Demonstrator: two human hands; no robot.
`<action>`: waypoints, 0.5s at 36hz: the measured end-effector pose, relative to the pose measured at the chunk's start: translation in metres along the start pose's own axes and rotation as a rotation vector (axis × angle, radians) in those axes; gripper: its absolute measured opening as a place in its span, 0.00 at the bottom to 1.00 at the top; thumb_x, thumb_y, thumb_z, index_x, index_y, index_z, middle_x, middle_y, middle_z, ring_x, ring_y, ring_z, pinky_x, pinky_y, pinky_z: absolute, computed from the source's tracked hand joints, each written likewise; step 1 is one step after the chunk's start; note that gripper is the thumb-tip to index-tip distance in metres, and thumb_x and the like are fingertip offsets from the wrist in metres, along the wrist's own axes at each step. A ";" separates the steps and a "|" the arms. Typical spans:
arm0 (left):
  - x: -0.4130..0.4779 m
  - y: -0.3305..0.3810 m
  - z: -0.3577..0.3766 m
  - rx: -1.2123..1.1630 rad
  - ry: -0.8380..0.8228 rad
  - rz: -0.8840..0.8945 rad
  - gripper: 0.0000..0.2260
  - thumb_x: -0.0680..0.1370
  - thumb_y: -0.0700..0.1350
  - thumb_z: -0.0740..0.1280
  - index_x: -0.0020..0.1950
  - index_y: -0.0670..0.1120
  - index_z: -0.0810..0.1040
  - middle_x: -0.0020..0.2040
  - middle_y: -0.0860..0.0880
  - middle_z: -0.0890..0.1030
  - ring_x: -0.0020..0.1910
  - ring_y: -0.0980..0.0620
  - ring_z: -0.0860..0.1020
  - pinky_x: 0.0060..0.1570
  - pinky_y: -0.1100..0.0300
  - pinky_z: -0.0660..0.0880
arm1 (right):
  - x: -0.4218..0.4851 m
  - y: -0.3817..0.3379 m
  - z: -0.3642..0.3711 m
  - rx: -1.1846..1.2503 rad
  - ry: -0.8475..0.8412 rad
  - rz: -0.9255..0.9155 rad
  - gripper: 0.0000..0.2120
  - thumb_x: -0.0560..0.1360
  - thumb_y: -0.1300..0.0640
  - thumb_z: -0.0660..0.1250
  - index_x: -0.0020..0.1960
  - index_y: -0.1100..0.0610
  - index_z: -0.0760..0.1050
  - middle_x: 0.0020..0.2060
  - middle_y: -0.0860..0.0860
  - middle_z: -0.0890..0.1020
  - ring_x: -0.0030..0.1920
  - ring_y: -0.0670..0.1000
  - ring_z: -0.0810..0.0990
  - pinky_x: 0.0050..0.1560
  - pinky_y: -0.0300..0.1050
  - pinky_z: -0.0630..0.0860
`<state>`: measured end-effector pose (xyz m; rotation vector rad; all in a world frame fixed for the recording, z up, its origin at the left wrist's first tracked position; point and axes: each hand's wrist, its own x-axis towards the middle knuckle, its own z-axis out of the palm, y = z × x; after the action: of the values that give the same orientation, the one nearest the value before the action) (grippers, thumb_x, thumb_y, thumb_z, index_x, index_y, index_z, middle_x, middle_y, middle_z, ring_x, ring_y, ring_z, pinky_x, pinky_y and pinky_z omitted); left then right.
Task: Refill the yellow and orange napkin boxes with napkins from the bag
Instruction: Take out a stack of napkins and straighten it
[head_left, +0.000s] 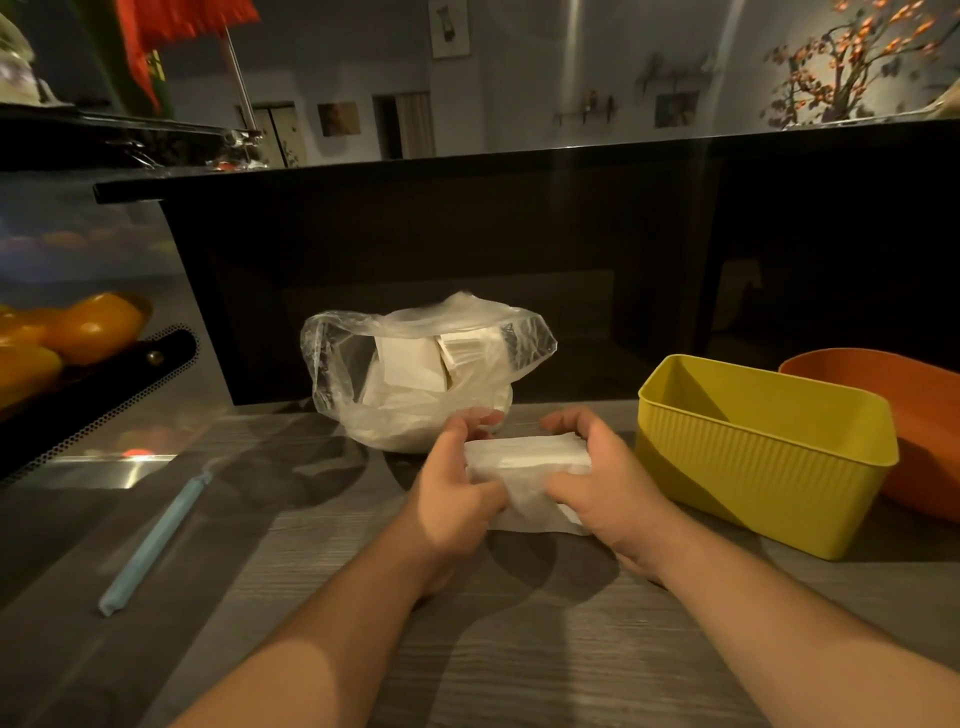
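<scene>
Fingers (460, 428) of our left hand (452, 499) curl over the left end of a stack of white napkins (524, 460), with the thumb tucked against its near side, and our right hand (608, 483) grips the other end in the same way, its fingers (571, 418) hooked over the far edge. Between them we hold the stack low over the grey wood-grain desk (519, 623), and a loose sheet trails from its underside down to the surface. Just behind our hands, touching the desk, sits the clear plastic bag (332, 364), its mouth slumped open towards us. Inside it we can see more folded white napkins (410, 364), some standing on edge near the top and others packed flat below. To our right, near the right hand but apart from it, stands the yellow napkin box (753, 452), upright and ribbed on the outside, and of its inside we see only bare yellow walls. The orange napkin box (924, 415) stands just behind and beside it, partly hidden by it, and we cannot tell what it holds. A pale blue stick (156, 535) lies on the desk well to our left. Beyond that, at the left edge, orange fruit (93, 325) is piled in a dark tray.
</scene>
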<state>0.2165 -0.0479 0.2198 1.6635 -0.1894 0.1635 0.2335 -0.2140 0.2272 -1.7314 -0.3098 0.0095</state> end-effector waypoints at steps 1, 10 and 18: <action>0.001 0.000 0.001 0.002 0.000 0.001 0.31 0.61 0.36 0.67 0.62 0.58 0.73 0.61 0.44 0.74 0.55 0.42 0.79 0.47 0.50 0.80 | 0.000 0.000 0.001 0.004 0.005 0.001 0.27 0.70 0.71 0.71 0.58 0.45 0.70 0.55 0.51 0.77 0.55 0.52 0.79 0.52 0.48 0.83; 0.002 0.003 -0.009 -0.044 -0.064 -0.005 0.32 0.62 0.36 0.71 0.64 0.56 0.71 0.60 0.45 0.76 0.53 0.51 0.81 0.51 0.55 0.81 | 0.002 0.002 0.000 0.021 0.005 0.008 0.28 0.69 0.71 0.73 0.56 0.43 0.70 0.56 0.52 0.77 0.56 0.54 0.79 0.52 0.51 0.84; 0.004 0.003 -0.020 -0.008 -0.103 0.018 0.29 0.65 0.37 0.71 0.65 0.52 0.73 0.58 0.43 0.75 0.50 0.52 0.79 0.50 0.57 0.80 | 0.000 -0.009 -0.009 -0.092 -0.084 -0.013 0.30 0.69 0.68 0.75 0.62 0.46 0.67 0.56 0.51 0.76 0.52 0.50 0.81 0.46 0.41 0.83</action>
<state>0.2195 -0.0283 0.2258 1.6637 -0.2824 0.0903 0.2336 -0.2216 0.2374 -1.8235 -0.3879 0.0593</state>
